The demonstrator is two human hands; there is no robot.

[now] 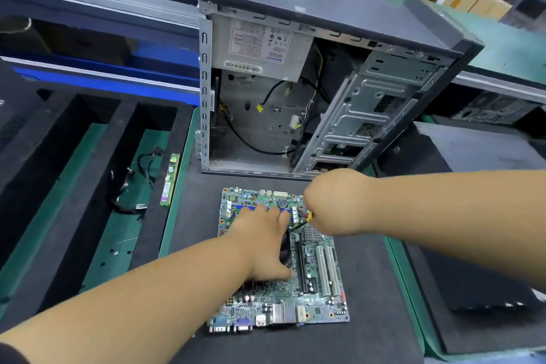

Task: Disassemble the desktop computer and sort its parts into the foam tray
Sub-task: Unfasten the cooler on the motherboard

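Left hand point(267, 241) presses flat on motherboard point(319, 301); right hand point(336, 204) above grips screwdriver point(304, 221)

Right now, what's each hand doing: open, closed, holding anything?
Left hand: open, fingers straight, pressing down on the motherboard.
Right hand: closed around a screwdriver, its tip angled at the board.
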